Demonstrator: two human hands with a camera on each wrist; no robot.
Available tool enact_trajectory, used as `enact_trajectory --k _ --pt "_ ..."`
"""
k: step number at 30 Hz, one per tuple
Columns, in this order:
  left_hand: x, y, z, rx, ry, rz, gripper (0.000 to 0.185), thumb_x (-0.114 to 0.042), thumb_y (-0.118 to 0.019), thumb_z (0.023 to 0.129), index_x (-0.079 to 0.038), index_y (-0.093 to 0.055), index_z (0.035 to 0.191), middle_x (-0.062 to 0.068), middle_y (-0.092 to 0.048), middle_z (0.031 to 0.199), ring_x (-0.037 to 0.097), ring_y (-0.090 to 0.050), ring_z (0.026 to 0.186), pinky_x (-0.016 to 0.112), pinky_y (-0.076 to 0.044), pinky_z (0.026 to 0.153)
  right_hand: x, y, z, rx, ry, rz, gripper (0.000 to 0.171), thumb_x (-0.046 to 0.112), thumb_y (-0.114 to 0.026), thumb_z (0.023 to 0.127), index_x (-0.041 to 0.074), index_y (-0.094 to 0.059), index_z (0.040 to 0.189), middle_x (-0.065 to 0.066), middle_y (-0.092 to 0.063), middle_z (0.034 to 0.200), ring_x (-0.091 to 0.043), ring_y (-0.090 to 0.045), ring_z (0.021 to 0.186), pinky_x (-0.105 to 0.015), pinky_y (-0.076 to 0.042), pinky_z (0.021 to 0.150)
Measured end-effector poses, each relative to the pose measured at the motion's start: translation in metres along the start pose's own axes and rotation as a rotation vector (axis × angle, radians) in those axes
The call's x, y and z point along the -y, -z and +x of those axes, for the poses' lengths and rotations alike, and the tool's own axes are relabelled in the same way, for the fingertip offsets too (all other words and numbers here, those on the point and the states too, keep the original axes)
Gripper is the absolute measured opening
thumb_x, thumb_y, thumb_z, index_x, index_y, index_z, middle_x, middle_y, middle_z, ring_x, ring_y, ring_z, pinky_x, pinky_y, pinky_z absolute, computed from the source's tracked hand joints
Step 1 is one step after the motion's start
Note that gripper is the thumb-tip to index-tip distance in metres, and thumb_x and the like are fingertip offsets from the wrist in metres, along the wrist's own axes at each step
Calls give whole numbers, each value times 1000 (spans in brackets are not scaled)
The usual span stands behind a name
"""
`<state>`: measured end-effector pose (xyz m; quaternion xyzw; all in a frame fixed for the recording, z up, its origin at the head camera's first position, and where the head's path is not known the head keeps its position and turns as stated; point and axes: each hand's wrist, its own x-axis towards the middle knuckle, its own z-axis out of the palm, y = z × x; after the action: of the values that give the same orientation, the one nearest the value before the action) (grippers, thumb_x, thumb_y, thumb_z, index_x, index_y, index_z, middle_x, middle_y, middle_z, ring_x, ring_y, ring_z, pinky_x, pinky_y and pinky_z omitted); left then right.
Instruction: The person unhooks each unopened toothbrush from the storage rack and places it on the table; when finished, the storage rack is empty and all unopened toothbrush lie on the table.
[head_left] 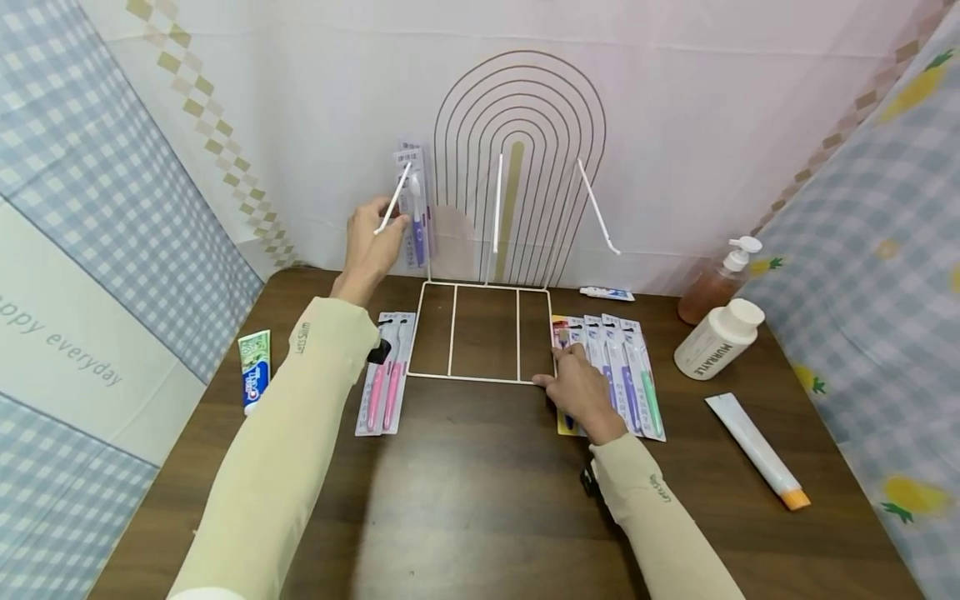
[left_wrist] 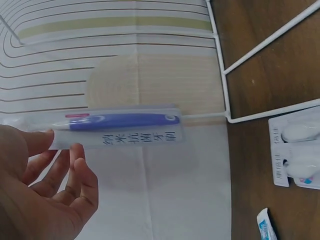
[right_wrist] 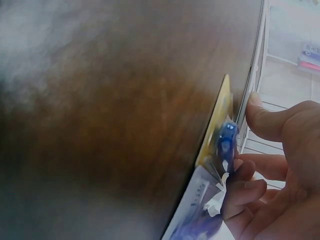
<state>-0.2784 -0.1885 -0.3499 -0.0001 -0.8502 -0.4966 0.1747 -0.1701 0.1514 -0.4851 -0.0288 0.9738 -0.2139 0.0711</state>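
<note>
A white wire display rack [head_left: 487,379] stands on the table, with prongs sticking out toward me. Packaged toothbrushes [head_left: 417,208] hang upright at its left prong, one behind another; the front one has a purple handle. My left hand [head_left: 372,242] pinches the front pack's left edge, thumb over the clear cover [left_wrist: 125,121]. Beside the rack's front right corner, my right hand [head_left: 579,383] grips the base wire between thumb and forefinger. Its other fingers lie over a yellow-backed toothbrush pack [right_wrist: 215,130] with a blue handle.
Pink toothbrush packs [head_left: 384,375] lie left of the rack, purple and green ones [head_left: 633,375] to its right. Toothpaste tubes lie at the left [head_left: 255,367], the back [head_left: 606,293] and the right [head_left: 757,450]. A pump bottle [head_left: 708,292] and a white bottle [head_left: 712,346] occupy the right.
</note>
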Motion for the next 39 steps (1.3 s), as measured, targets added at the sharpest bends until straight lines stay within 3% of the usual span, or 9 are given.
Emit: enact_trajectory --k 6,14,23,28,34,39 --pt "-7 0 4 -24 -8 20 29 -11 -67 109 6 -77 129 26 -76 118 32 -63 105 36 -46 92 0 -1 1 11 -9 3 77 38 -80 109 -3 -52 168 -29 -54 160 -34 -65 93 -50 -57 78" --pt "-10 3 1 -33 -7 13 25 -9 -66 111 8 -78 124 28 -78 123 33 -66 109 36 -47 96 -1 -3 2 -13 1 3 77 39 -84 106 -3 -57 165 -28 -57 155 -31 -65 89 -51 -57 76" --pt "-13 0 -6 -7 0 -108 21 -9 -67 108 6 -79 117 16 -78 103 13 -67 80 21 -50 74 0 -2 0 1 -10 -5 78 39 -80 109 -3 -52 169 -28 -54 160 -34 -66 98 -53 -59 84" --pt "-15 -3 -10 22 6 -151 23 -9 -68 109 7 -78 122 23 -80 111 16 -71 83 17 -55 75 0 -2 1 3 -11 -5 78 39 -80 109 -3 -52 169 -28 -54 160 -33 -66 96 -49 -57 80" --pt "-18 -4 -17 33 -22 -121 24 -10 -71 110 8 -79 125 28 -81 117 7 -66 80 18 -55 75 1 -1 1 -3 -9 -3 77 37 -81 108 -4 -53 167 -29 -55 159 -33 -65 95 -50 -57 80" --pt "-9 -6 -27 43 -28 -86 25 -9 -71 110 10 -79 124 31 -82 116 5 -64 75 15 -51 71 1 0 1 -1 -9 -9 76 37 -81 109 -4 -54 167 -30 -54 160 -33 -65 94 -51 -58 80"
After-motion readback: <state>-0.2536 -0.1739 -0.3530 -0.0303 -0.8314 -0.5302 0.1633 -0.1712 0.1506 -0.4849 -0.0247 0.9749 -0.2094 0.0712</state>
